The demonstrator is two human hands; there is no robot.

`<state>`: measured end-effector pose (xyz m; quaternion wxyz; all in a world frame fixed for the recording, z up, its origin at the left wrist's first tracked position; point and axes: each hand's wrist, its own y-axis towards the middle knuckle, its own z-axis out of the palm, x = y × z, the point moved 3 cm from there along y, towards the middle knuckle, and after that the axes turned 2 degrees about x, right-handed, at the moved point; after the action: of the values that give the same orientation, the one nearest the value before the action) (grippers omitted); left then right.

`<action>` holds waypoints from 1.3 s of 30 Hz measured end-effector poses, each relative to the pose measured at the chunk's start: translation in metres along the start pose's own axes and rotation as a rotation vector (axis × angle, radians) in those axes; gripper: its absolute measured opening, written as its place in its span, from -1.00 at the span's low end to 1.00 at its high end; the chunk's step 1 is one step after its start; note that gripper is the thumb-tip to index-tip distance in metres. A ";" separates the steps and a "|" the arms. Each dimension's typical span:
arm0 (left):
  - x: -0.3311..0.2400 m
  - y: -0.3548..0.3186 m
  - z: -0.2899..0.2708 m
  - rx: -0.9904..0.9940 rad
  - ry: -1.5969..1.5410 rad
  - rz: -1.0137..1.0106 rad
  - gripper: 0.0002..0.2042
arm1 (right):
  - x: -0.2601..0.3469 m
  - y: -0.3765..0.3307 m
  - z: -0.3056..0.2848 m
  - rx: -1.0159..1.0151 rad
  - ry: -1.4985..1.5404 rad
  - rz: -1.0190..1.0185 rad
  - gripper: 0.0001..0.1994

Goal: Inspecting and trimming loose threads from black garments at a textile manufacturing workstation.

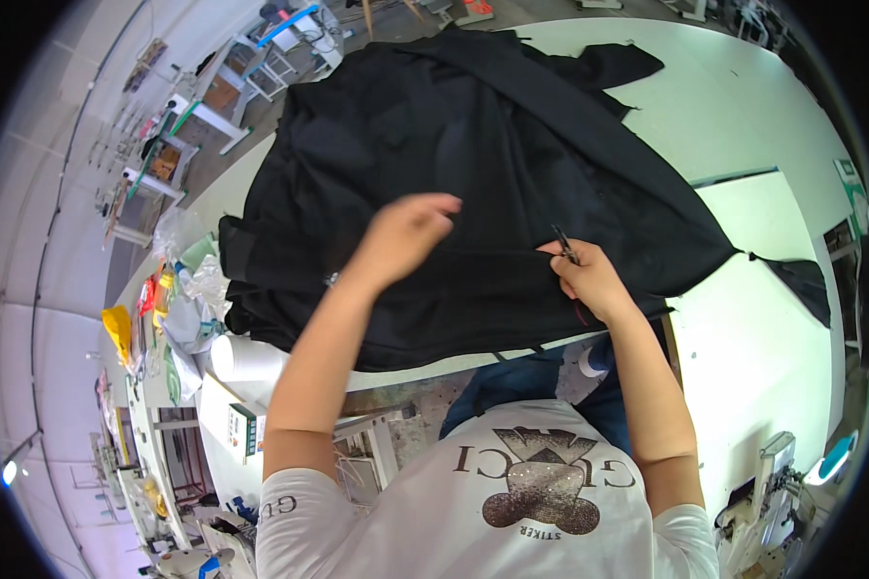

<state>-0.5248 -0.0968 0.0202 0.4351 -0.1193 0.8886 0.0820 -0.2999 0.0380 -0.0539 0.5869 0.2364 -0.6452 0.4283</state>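
Note:
A large black garment (386,145) lies spread over the pale table in loose folds. My left hand (407,241) is over its middle, fingers loosely bent and pointing right, with nothing visible in them. To the right, my right hand (589,280) is closed around a slim dark tool (564,245) whose thin end points up and away from me; it looks like thread snips, but its form is partly hidden by the fingers. That hand rests at the near part of the cloth, fingertips against a fold. A short red thread shows just below it.
At the left table edge lie plastic bags and coloured packets (169,299), beside a white roll (246,359). A small dark strip of cloth (799,285) hangs at the right. Sewing machine parts (768,492) stand at lower right, and work stands (203,111) at far left.

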 end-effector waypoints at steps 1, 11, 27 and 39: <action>0.001 0.006 0.038 0.060 0.099 0.124 -0.67 | -0.001 0.000 -0.001 0.023 -0.001 -0.015 -0.79; -0.004 0.023 0.054 0.195 -0.138 -0.262 -0.81 | 0.013 -0.052 -0.099 -0.193 -0.328 -0.053 -0.78; 0.001 0.017 0.049 0.000 -0.369 -0.391 -0.82 | -0.049 -0.086 -0.356 -0.977 -0.835 -0.339 -0.82; -0.006 -0.075 -0.036 0.399 -0.221 0.038 -0.62 | 0.075 -0.178 -0.215 -0.990 -0.352 -0.607 -0.81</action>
<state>-0.5271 -0.1770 0.0437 0.5433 -0.0043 0.8362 -0.0744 -0.0522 0.1383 0.0545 0.6075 0.1762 -0.7589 -0.1548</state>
